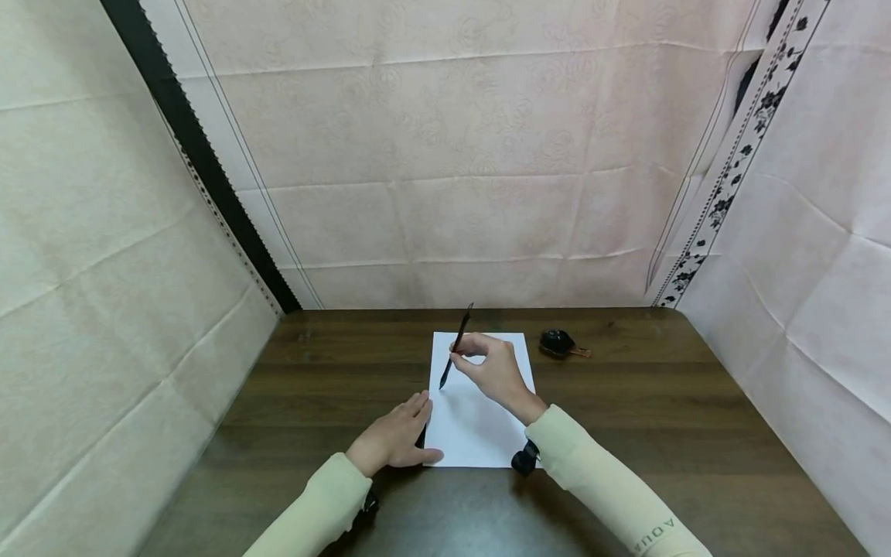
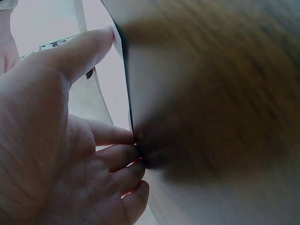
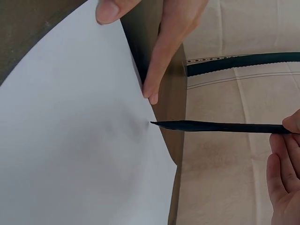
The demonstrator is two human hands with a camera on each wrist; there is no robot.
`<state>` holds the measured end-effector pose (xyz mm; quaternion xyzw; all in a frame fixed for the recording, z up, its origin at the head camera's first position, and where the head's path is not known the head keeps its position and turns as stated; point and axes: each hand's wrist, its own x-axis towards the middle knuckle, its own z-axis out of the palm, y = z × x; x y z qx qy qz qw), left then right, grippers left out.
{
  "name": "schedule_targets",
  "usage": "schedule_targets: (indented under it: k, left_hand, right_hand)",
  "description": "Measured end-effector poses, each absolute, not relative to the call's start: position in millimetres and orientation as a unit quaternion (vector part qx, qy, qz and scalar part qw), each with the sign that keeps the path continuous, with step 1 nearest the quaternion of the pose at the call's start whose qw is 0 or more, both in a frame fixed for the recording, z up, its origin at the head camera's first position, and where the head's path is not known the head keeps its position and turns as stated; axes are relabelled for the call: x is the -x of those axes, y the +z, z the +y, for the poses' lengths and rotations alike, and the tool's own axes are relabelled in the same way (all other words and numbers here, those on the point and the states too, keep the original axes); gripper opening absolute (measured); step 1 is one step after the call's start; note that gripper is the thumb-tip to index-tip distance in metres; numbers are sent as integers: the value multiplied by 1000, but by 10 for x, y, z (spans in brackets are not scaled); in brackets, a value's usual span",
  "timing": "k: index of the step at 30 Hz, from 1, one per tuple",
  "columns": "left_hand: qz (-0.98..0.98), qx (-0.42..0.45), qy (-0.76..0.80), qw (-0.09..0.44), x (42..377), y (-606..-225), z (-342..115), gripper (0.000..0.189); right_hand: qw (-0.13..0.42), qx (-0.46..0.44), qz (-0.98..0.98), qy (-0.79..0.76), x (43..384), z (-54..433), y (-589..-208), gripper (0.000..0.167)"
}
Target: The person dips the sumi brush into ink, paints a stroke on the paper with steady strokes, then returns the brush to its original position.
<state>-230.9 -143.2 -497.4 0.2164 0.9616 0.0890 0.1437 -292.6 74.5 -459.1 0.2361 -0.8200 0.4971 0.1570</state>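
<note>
A white sheet of paper (image 1: 473, 433) lies on the table. My right hand (image 1: 496, 370) pinches a slim dark brush (image 1: 455, 340) between thumb and fingers, over the sheet's upper left part. In the right wrist view the brush (image 3: 211, 126) has a black pointed tip aimed at the paper (image 3: 70, 117); whether it touches, I cannot tell. No marks show on the sheet. At the left edge of the paper rests my left hand (image 1: 395, 433), fingers extended and thumb on the lower left corner. The left wrist view shows this hand's palm (image 2: 56, 140) beside the paper's edge.
To the right of the paper, a small black-topped dish (image 1: 555, 343) with a brown handle-like end sits on the brown wooden table (image 1: 313, 363). Pale cloth (image 1: 487, 155) hangs behind the table and on both sides. Dark wrist devices (image 1: 525, 458) are on the wrists.
</note>
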Motion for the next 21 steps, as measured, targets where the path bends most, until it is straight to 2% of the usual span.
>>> schedule_targets:
  k: [21]
  left_hand:
    - [960, -220, 95, 142, 2311, -4997, -1445, 99]
  right_hand:
    - [174, -246, -827, 474, 2994, 883, -4686, 6]
